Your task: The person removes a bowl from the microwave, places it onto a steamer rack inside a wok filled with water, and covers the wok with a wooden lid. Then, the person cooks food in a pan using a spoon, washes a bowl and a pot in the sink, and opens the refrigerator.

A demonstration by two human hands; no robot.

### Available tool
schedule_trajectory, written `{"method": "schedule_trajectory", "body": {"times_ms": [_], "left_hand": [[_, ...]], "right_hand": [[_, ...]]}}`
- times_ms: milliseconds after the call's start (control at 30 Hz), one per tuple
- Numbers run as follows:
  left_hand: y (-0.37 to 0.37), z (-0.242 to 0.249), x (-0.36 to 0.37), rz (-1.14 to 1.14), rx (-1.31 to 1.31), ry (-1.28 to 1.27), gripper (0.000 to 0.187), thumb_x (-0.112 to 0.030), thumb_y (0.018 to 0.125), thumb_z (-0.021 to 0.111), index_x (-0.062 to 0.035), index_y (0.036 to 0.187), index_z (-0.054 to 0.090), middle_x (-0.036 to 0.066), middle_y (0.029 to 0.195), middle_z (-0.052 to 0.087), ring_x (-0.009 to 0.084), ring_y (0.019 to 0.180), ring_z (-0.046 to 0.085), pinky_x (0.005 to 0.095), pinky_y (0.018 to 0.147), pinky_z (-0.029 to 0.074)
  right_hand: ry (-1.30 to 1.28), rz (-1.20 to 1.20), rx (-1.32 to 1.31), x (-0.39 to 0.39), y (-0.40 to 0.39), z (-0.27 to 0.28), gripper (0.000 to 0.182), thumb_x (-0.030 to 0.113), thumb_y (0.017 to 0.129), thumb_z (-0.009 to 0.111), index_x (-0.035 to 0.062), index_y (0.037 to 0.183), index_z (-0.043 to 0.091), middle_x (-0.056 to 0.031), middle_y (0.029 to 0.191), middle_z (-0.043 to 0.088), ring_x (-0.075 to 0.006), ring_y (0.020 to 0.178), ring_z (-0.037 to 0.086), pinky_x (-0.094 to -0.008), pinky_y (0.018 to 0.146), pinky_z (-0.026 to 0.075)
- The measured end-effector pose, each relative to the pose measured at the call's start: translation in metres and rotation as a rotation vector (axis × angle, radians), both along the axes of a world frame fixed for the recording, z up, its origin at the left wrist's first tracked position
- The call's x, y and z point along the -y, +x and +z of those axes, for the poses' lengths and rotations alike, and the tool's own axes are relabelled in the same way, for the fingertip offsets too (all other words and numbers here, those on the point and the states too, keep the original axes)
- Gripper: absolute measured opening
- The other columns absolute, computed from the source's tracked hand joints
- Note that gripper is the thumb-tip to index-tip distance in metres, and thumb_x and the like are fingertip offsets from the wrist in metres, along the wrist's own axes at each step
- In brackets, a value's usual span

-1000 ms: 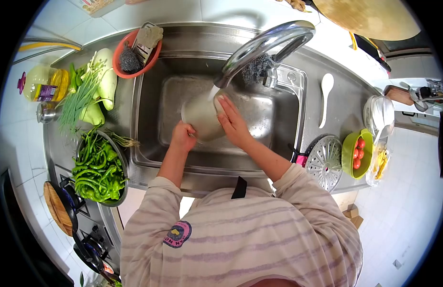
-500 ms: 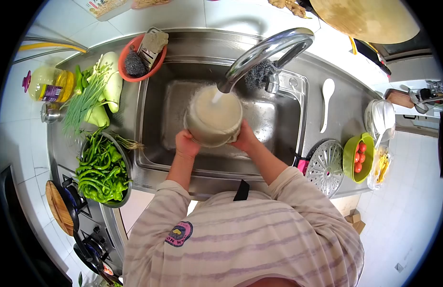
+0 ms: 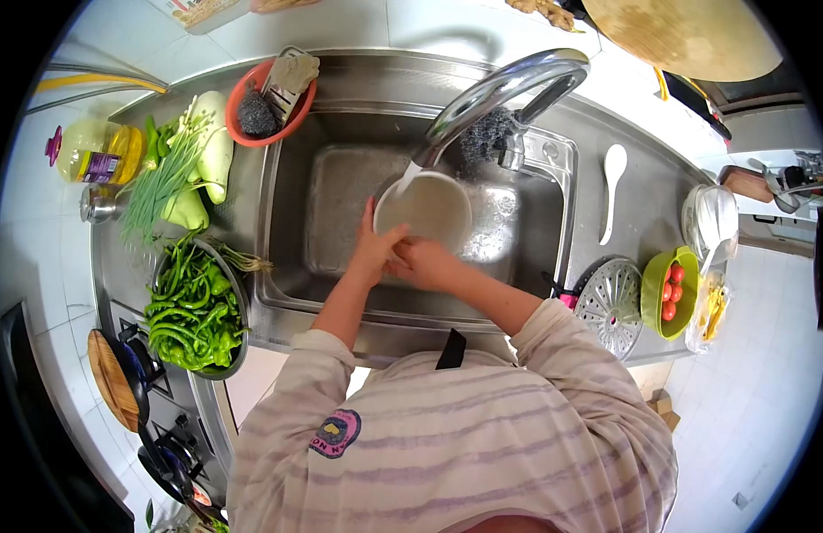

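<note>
Rinsing under the faucet (image 3: 496, 89), I am bracing the pot (image 3: 425, 209), mid-sink, at its near rim, left hand (image 3: 373, 247) and right hand (image 3: 422, 262) curled against it—wet, slippery, likely water-heavy.

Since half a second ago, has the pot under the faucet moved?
Yes. The pot has shifted right and toward the back of the sink, closer to the faucet base; both hands, left hand and right hand, now meet at its near rim.
</note>
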State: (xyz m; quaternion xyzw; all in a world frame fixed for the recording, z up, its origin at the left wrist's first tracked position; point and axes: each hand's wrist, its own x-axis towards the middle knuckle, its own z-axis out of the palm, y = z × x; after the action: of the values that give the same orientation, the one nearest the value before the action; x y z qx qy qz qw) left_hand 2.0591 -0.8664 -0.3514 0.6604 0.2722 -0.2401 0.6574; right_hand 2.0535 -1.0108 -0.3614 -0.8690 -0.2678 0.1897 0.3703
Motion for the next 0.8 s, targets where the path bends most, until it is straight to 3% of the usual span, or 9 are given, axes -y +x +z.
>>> {"method": "schedule_trajectory", "body": {"times_ms": [100, 200, 267, 400, 500, 567, 700, 767, 800], "left_hand": [[-0.003, -0.022, -0.009, 0.167, -0.105, -0.263, 0.066, -0.004, 0.079, 0.052, -0.0158, 0.139, 0.026, 0.015, 0.125, 0.045, 0.0336, 0.111, 0.05, 0.0481, 0.071, 0.053], [-0.013, -0.025, -0.006, 0.038, -0.126, -0.155, 0.066, 0.003, 0.072, 0.048, -0.0117, 0.134, 0.03, 0.015, 0.118, 0.049, 0.031, 0.102, 0.056, 0.0447, 0.064, 0.055], [-0.007, -0.022, -0.01, -0.039, -0.163, -0.131, 0.067, 0.004, 0.07, 0.046, -0.0112, 0.134, 0.031, 0.014, 0.114, 0.051, 0.0303, 0.095, 0.059, 0.0432, 0.062, 0.055], [0.005, -0.011, -0.019, -0.257, -0.251, -0.08, 0.059, 0.003, 0.067, 0.047, -0.0092, 0.125, 0.041, 0.012, 0.098, 0.057, 0.0248, 0.073, 0.062, 0.0368, 0.055, 0.054], [0.016, 0.002, -0.02, -0.461, -0.383, 0.028, 0.048, 0.003, 0.067, 0.049, -0.0051, 0.115, 0.049, 0.013, 0.089, 0.059, 0.0227, 0.066, 0.063, 0.0318, 0.053, 0.054], [0.019, -0.008, -0.017, -0.573, -0.395, 0.027, 0.043, 0.002, 0.067, 0.05, -0.0044, 0.109, 0.051, 0.012, 0.082, 0.059, 0.0217, 0.062, 0.062, 0.0307, 0.051, 0.052], [0.023, 0.0, -0.016, -0.703, -0.398, -0.001, 0.041, -0.001, 0.067, 0.051, -0.0041, 0.108, 0.051, 0.012, 0.079, 0.059, 0.0209, 0.056, 0.061, 0.0293, 0.048, 0.051], [0.022, -0.005, -0.028, -0.569, -0.394, -0.013, 0.042, -0.001, 0.066, 0.051, -0.0036, 0.109, 0.051, 0.012, 0.082, 0.058, 0.0204, 0.056, 0.059, 0.03, 0.047, 0.05], [0.02, -0.005, -0.033, -0.433, -0.39, -0.027, 0.043, -0.002, 0.066, 0.051, -0.0031, 0.109, 0.051, 0.012, 0.084, 0.057, 0.0199, 0.056, 0.057, 0.0307, 0.046, 0.049]], "right_hand": [[-0.005, 0.126, -0.032, 0.009, -0.002, -0.001, 0.034, 0.029, 0.087, 0.052, 0.0039, 0.108, 0.061, -0.0193, 0.089, 0.062, -0.039, 0.084, 0.059, -0.045, 0.079, 0.046], [-0.316, 0.317, -0.19, 0.031, 0.007, 0.021, 0.027, 0.025, 0.085, 0.05, 0.0075, 0.101, 0.065, -0.0138, 0.091, 0.062, -0.0331, 0.092, 0.057, -0.0418, 0.083, 0.043], [-0.868, 0.665, 0.146, 0.041, 0.025, 0.042, 0.026, 0.024, 0.079, 0.055, 0.0131, 0.099, 0.067, -0.0072, 0.092, 0.063, -0.0251, 0.102, 0.051, -0.0357, 0.086, 0.039], [-0.905, 0.568, 0.505, 0.059, 0.053, 0.022, 0.023, 0.023, 0.073, 0.057, 0.0188, 0.093, 0.067, -0.001, 0.099, 0.061, -0.019, 0.106, 0.045, -0.0328, 0.085, 0.034], [-0.548, 0.528, 0.773, 0.059, 0.077, 0.022, 0.021, 0.022, 0.072, 0.057, 0.0194, 0.091, 0.064, 0.0009, 0.103, 0.056, -0.0189, 0.103, 0.045, -0.0331, 0.082, 0.035], [-0.167, 0.704, 0.944, 0.051, 0.088, 0.023, 0.013, 0.027, 0.07, 0.059, 0.0199, 0.079, 0.063, 0.0025, 0.11, 0.052, -0.0166, 0.102, 0.047, -0.0306, 0.077, 0.037], [-0.097, 0.75, 1.0, 0.033, 0.08, 0.03, 0.029, 0.023, 0.072, 0.057, 0.0195, 0.1, 0.061, 0.0005, 0.104, 0.052, -0.0183, 0.099, 0.048, -0.0331, 0.077, 0.04], [-0.486, 0.267, 0.492, 0.044, 0.08, 0.04, 0.035, 0.028, 0.072, 0.059, 0.0155, 0.104, 0.062, -0.0058, 0.107, 0.058, -0.0239, 0.099, 0.055, -0.0378, 0.074, 0.046], [-0.487, 0.274, 0.49, 0.054, 0.082, 0.039, 0.035, 0.028, 0.072, 0.059, 0.0155, 0.104, 0.062, -0.0058, 0.107, 0.058, -0.0239, 0.099, 0.055, -0.0378, 0.074, 0.046]]}}
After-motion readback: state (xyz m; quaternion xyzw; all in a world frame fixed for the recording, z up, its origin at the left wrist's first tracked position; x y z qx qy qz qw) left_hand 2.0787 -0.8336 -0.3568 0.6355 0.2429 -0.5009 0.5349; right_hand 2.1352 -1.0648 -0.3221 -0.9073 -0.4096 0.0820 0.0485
